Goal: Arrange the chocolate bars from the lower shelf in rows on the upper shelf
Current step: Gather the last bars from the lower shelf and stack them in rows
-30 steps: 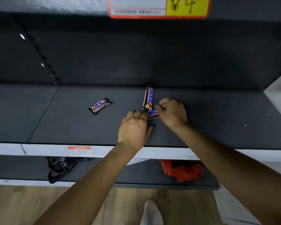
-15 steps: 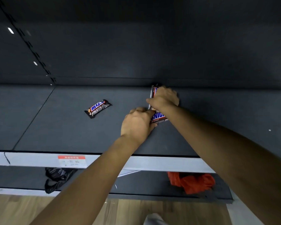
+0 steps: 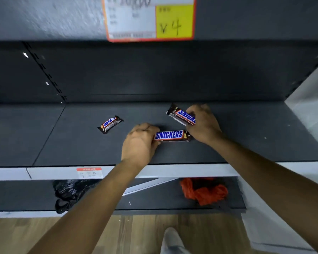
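Matte grey shelf [image 3: 81, 143], glossy chocolate bars [image 3: 170, 135]

The right hand [image 3: 203, 123] has turned the rear Snickers bar [image 3: 182, 115] from lengthwise to a slant, now apart from the front Snickers bar [image 3: 170, 135], whose whole label has been uncovered beside the left hand [image 3: 140, 143]

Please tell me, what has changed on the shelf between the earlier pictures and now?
The right hand moved from the near bar to the far bar, took hold of it and turned it: it pointed at the back wall and is now slanted. The left hand still holds the near bar's left end. The small bar, black bag and red bag stayed put.
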{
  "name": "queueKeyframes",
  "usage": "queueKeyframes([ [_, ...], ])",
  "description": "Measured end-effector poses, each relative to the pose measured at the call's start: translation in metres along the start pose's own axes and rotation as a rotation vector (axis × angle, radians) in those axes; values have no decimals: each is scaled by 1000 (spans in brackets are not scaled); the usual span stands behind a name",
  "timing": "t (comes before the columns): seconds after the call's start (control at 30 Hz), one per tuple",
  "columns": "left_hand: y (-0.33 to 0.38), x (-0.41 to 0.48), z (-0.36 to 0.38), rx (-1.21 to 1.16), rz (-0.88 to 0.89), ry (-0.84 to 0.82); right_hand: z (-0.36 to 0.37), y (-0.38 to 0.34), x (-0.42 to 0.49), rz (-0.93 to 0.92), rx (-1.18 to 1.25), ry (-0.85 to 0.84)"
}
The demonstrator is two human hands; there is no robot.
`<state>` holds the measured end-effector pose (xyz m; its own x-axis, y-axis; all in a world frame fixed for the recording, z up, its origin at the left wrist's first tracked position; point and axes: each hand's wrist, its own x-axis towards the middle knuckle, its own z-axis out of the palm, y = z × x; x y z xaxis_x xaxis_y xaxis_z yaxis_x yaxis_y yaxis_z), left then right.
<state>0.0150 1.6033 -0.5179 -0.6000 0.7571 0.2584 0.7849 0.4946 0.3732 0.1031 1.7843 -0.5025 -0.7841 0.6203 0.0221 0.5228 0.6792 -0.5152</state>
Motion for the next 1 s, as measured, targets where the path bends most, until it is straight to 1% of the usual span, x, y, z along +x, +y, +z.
queueKeyframes([
  [0.1, 17, -14, -31, -63, 24, 52, -31, -9, -38, -40, 46, 9],
  [0.2, 38, -27, -67, -156, 89, 86, -68, -24, -79, -96, 57, 55],
  [0.33, 73, -42, -118, -258, 177, 84, -123, -42, -128, -142, 55, 139],
  [0.5, 122, -41, -183, -286, 339, 72, -195, -62, -166, -224, 48, 241],
  [0.6, 154, -26, -218, -246, 436, 114, -236, -69, -171, -250, 27, 308],
  [0.7, 182, -6, -243, -214, 494, 154, -274, -66, -167, -269, 62, 371],
  [0.87, 219, 36, -255, -252, 497, 223, -325, -44, -141, -302, 138, 443],
  [1.0, 247, 77, -248, -286, 447, 274, -360, -12, -106, -290, 122, 404],
])
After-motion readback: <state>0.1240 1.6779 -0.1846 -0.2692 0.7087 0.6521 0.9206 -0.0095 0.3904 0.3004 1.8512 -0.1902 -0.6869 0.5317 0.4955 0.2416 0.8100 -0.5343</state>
